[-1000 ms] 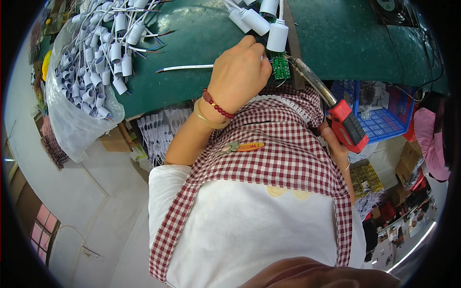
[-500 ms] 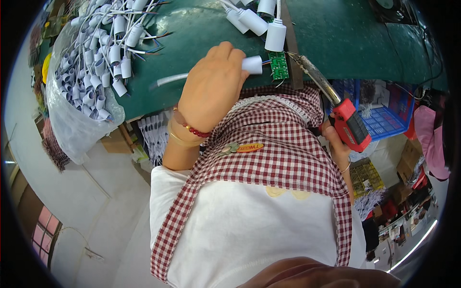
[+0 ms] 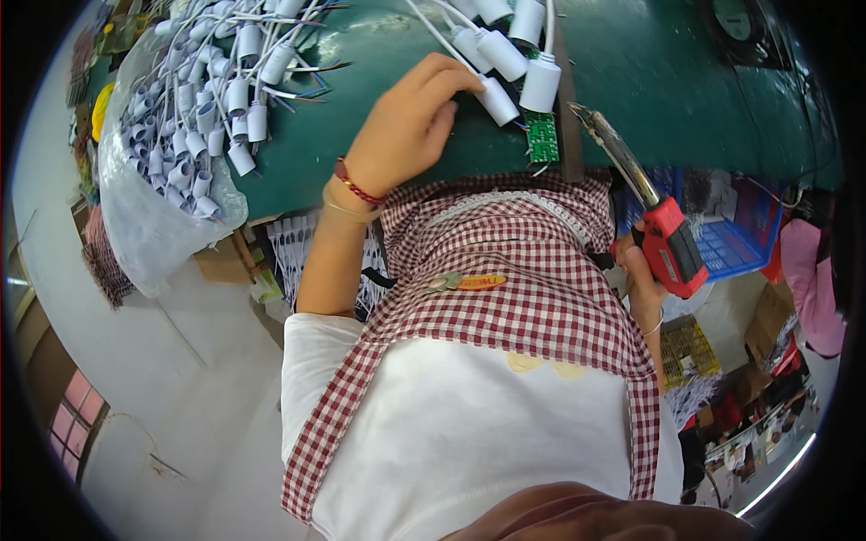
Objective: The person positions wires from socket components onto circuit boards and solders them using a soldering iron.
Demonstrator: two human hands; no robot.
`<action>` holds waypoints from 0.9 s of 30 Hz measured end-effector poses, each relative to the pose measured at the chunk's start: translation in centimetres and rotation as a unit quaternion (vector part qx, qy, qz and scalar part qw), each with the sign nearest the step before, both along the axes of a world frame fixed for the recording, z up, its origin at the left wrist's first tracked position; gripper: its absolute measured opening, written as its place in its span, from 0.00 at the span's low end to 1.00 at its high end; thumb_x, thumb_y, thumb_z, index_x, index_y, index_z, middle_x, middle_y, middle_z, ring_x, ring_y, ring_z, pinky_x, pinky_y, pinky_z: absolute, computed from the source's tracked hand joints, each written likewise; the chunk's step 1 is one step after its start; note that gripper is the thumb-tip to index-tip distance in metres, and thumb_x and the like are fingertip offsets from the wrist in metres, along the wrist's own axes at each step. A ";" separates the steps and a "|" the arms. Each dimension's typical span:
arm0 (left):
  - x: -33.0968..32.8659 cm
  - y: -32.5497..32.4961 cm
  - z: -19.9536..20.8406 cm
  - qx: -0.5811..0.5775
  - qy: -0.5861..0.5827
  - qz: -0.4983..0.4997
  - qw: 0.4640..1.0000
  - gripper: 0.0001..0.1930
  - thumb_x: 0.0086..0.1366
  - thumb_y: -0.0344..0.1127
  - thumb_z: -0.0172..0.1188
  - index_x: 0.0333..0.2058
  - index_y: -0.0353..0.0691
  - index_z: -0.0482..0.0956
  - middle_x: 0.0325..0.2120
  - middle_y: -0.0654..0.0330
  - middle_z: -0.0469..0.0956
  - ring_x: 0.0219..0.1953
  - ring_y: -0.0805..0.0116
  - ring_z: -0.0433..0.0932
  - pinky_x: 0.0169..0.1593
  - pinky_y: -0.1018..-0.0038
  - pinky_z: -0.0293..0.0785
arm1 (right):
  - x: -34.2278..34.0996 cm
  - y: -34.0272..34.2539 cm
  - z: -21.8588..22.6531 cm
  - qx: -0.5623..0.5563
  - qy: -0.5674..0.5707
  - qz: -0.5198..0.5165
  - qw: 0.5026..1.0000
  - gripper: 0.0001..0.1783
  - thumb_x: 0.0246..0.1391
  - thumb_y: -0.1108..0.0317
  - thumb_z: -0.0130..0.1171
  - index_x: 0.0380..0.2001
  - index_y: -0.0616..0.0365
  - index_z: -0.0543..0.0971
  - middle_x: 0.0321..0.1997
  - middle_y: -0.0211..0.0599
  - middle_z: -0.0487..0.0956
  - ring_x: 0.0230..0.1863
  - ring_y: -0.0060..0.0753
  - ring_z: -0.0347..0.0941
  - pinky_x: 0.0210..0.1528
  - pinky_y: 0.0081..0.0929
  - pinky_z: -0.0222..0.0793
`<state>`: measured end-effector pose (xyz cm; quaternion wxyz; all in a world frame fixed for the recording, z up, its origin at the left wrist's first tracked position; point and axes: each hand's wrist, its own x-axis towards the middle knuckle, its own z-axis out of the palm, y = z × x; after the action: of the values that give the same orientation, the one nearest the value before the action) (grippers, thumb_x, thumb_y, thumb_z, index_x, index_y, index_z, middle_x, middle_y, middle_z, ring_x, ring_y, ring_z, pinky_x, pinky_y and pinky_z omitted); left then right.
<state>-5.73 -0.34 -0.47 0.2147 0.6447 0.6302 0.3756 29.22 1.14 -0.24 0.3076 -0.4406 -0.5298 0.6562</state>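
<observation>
Where the left grip (image 3: 406, 128) reaches in at twelve o'clock, one white socket (image 3: 498, 103) is entered: a smooth cylinder, narrower at the cord end, tilted, on the green counter (image 3: 686, 99) between twelve and one o'clock. White cord (image 3: 444, 38), leading from the narrow end toward eleven o'clock. Short thin wires between its lower end and a circuit board (image 3: 542, 144), colours hard to make out. Circuit board: small, green, oblong, with pale marks, at one o'clock near the counter's edge. Left grip: thumb and forefinger spread, forefinger at the socket's cord end; contact cannot be told for certain. Right grip (image 3: 643, 276), about three o'clock: closed around the handle of a soldering iron (image 3: 675, 248), red and black, metal barrel, tip toward eleven o'clock, near the board.

Hidden or incomplete: most right fingers, behind the handle; the left hand's lower fingers, folded from sight; the board's upper end, where a second socket (image 3: 539, 86) meets it and the join is unclear; several cords and a heap of sockets (image 3: 238, 96) at ten o'clock, cut off by the upper edge
</observation>
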 end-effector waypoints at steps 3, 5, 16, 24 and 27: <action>-4.7 0.3 0.6 0.055 0.104 0.079 0.990 0.13 0.49 0.17 0.47 0.33 0.37 0.76 0.30 0.55 0.75 0.33 0.57 0.75 0.37 0.70 0.71 | -0.1 -0.1 0.0 0.000 -0.021 -0.023 1.000 0.16 0.49 0.79 0.56 0.44 0.68 0.72 0.28 0.31 0.73 0.27 0.20 0.66 0.31 0.19 0.63; -7.3 1.5 1.2 0.109 0.233 0.200 0.945 0.10 0.53 0.21 0.49 0.31 0.38 0.77 0.27 0.56 0.76 0.32 0.60 0.76 0.35 0.69 0.70 | -0.6 0.2 0.1 0.012 -0.023 -0.010 1.000 0.18 0.50 0.78 0.55 0.45 0.68 0.69 0.24 0.32 0.70 0.24 0.21 0.63 0.29 0.21 0.61; -12.6 3.1 1.2 -0.066 0.483 0.195 0.851 0.06 0.55 0.41 0.58 0.27 0.48 0.78 0.29 0.66 0.79 0.35 0.61 0.76 0.37 0.57 0.67 | -1.0 -0.1 0.1 0.028 0.031 -0.031 0.999 0.18 0.50 0.78 0.57 0.46 0.67 0.71 0.25 0.32 0.73 0.25 0.21 0.66 0.29 0.21 0.63; -14.1 1.5 -0.2 -0.052 0.481 0.269 0.833 0.07 0.54 0.42 0.59 0.27 0.47 0.77 0.24 0.67 0.78 0.30 0.62 0.75 0.40 0.57 0.62 | -2.0 1.3 0.4 0.089 -0.006 0.000 0.996 0.19 0.52 0.72 0.54 0.46 0.66 0.65 0.19 0.33 0.66 0.19 0.22 0.60 0.24 0.22 0.58; -13.4 1.8 -0.1 -0.043 0.482 0.256 0.837 0.07 0.54 0.43 0.59 0.28 0.48 0.78 0.24 0.66 0.78 0.32 0.63 0.76 0.40 0.57 0.62 | -2.2 1.6 0.4 0.040 0.100 -0.010 0.994 0.18 0.50 0.79 0.55 0.46 0.69 0.69 0.22 0.33 0.71 0.22 0.22 0.65 0.27 0.20 0.63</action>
<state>-19.16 1.43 -0.58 -0.1930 0.5496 0.8122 0.0312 27.02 2.78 0.15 0.3827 -0.3655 -0.5180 0.6720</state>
